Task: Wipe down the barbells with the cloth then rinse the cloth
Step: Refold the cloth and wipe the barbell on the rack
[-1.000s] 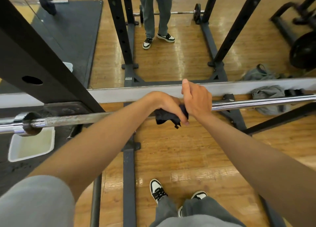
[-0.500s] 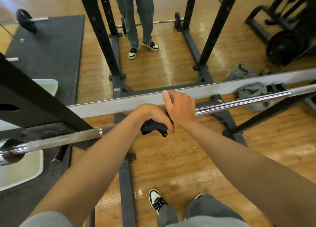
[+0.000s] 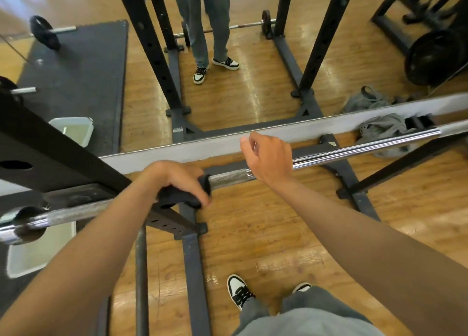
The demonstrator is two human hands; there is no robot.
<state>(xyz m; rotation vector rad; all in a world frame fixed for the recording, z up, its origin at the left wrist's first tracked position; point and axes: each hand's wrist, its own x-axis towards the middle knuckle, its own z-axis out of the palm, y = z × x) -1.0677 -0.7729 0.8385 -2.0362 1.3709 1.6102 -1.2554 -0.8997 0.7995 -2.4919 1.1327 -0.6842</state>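
My left hand point(image 3: 177, 181) has its grip curled over the dark, crumpled cloth point(image 3: 182, 196), fingers wrapped down the far side and pinching it around the long, silver steel barbell point(image 3: 354, 150) resting across the black steel rack point(image 3: 63, 153). That bar is what the next stroke depends on: its long axis runs from about eight o'clock, where the thick sleeve end point(image 3: 22, 229) sits low on my left, up to about two o'clock, where the polished shaft passes in front of the mirror's pale base strip point(image 3: 177, 153). A short stretch of knurled shaft point(image 3: 230, 176) lies bare between my two hands, starting right at the cloth's edge on its two o'clock side. My right hand point(image 3: 268, 158) sits further along at that end of the knurling; its grip is loose, thumb up and fingers half curled, and I cannot tell whether the palm actually touches the bar or only hangs over it, so I judge it holds nothing. The left hand is plainly the nearer one to the work, since the cloth is already wrapped on the shaft beneath it. I judge the unwiped length lies mostly toward two o'clock, so the cloth would slide along that line while the right hand clears the way. The white plastic tub point(image 3: 27, 254) on the floor at eight o'clock looks like the place for rinsing later.
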